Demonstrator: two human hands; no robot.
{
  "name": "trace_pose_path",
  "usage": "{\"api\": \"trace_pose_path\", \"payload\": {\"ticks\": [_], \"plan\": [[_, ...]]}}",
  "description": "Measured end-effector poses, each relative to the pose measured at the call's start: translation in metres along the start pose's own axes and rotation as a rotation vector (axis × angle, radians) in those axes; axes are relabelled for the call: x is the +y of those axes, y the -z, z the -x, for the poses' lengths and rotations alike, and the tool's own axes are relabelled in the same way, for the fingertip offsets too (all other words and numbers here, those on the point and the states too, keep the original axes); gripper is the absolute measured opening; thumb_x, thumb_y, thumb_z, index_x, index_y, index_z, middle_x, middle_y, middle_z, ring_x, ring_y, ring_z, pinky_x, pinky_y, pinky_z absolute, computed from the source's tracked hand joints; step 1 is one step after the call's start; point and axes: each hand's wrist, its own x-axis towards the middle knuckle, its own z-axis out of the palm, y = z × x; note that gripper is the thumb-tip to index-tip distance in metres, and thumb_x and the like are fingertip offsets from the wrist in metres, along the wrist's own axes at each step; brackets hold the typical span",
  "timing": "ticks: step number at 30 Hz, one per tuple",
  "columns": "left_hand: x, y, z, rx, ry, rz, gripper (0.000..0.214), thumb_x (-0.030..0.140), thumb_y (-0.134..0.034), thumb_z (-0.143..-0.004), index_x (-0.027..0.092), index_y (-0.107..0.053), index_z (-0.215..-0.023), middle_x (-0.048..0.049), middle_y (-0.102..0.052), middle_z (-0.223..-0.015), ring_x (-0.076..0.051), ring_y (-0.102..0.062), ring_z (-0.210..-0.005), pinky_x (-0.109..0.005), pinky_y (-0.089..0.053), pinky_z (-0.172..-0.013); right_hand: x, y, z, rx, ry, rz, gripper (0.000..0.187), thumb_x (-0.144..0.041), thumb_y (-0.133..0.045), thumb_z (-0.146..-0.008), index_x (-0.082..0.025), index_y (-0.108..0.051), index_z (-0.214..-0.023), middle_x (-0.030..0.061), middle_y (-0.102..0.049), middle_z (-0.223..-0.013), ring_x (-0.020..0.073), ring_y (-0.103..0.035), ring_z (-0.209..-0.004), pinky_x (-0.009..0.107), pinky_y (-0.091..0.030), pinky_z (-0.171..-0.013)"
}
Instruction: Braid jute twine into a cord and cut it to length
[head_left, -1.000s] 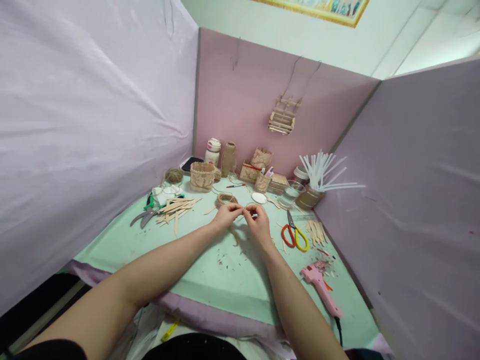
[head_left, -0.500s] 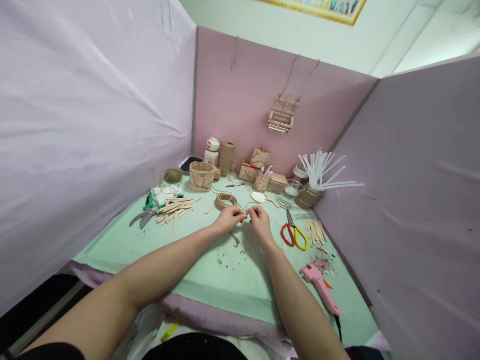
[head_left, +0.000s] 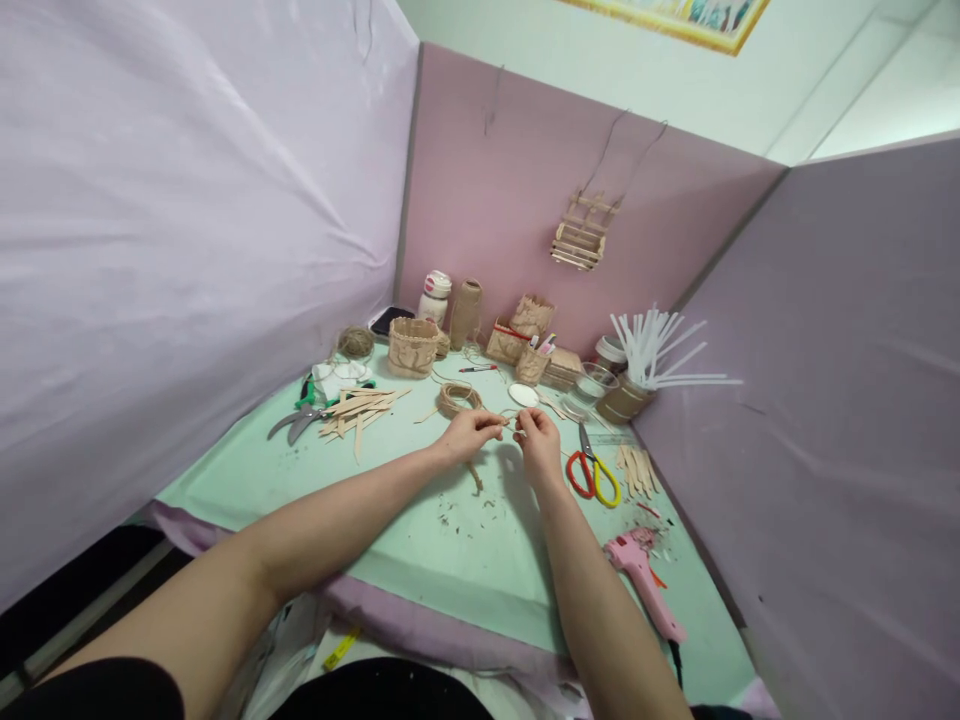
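Over the middle of the table, my left hand (head_left: 472,436) and my right hand (head_left: 537,440) face each other, a small gap between their fingertips. Both are closed in a pinch on a thin brown twine (head_left: 510,420) that spans the gap; its finer details are too small to make out. Just behind my left hand lies a coil of brown rope (head_left: 459,398), and a loose rope end (head_left: 478,480) shows below that hand. To the right of my right hand rest scissors (head_left: 592,476) with one red and one yellow handle.
Pruning shears (head_left: 301,424) and wooden sticks (head_left: 360,408) lie at left, a pink glue gun (head_left: 646,582) at right. Along the back stand a woven-look basket (head_left: 412,348), a clear bowl (head_left: 589,390) and a jar of white sticks (head_left: 627,400). Partitions enclose the table.
My hands have drawn slightly apart, opening a gap with twine showing between them. The whole view has shifted and tilted a little; the table items stay in place.
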Motion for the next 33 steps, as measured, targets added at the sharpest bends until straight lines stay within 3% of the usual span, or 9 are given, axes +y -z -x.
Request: {"api": "trace_pose_path", "payload": {"ticks": [4, 12, 19, 25, 33], "plan": [[0.0, 0.001, -0.001, 0.013, 0.024, 0.054, 0.02, 0.026, -0.058, -0.07, 0.012, -0.07, -0.079, -0.0055, -0.068, -0.074, -0.016, -0.058, -0.071, -0.027, -0.043, -0.071, -0.006, -0.002, 0.002, -0.029, 0.006, -0.001, 0.026, -0.043, -0.06, -0.068, -0.018, -0.053, -0.074, -0.0006, -0.053, -0.069, 0.0104, -0.048, -0.06, 0.022, -0.04, -0.052], [0.008, 0.001, 0.004, 0.081, 0.067, 0.019, 0.026, 0.036, -0.057, -0.073, 0.014, -0.07, -0.078, -0.004, -0.065, -0.07, -0.014, -0.053, -0.066, -0.026, -0.041, -0.064, -0.014, -0.004, 0.006, -0.085, 0.023, -0.012, 0.03, -0.048, -0.054, -0.073, -0.018, -0.052, -0.066, -0.0004, -0.051, -0.062, 0.0096, -0.044, -0.053, 0.022, -0.037, -0.048], [0.009, 0.003, 0.004, 0.054, -0.012, 0.021, 0.025, 0.035, -0.06, -0.072, 0.012, -0.07, -0.079, -0.0026, -0.062, -0.066, -0.014, -0.053, -0.065, -0.026, -0.041, -0.065, -0.007, -0.004, 0.006, -0.131, -0.192, 0.062, 0.044, -0.059, -0.051, -0.073, -0.017, -0.06, -0.069, 0.0046, -0.059, -0.067, 0.0131, -0.05, -0.056, 0.023, -0.036, -0.045], [0.007, 0.002, 0.004, 0.01, -0.043, 0.007, 0.023, 0.032, -0.06, -0.072, 0.012, -0.07, -0.077, -0.0034, -0.064, -0.067, -0.014, -0.055, -0.066, -0.026, -0.042, -0.066, -0.012, -0.005, 0.007, -0.267, -0.283, -0.16, 0.032, -0.049, -0.067, -0.066, -0.02, -0.061, -0.079, 0.0011, -0.06, -0.074, 0.0128, -0.056, -0.066, 0.022, -0.042, -0.053], [0.001, 0.001, 0.003, 0.03, -0.091, -0.008, 0.023, 0.033, -0.063, -0.072, 0.012, -0.071, -0.081, -0.0072, -0.069, -0.081, -0.017, -0.059, -0.078, -0.028, -0.044, -0.074, -0.009, -0.006, 0.009, -0.171, -0.199, -0.25, 0.028, -0.042, -0.069, -0.065, -0.019, -0.054, -0.07, -0.0028, -0.055, -0.068, 0.0089, -0.052, -0.064, 0.022, -0.045, -0.061]]}}
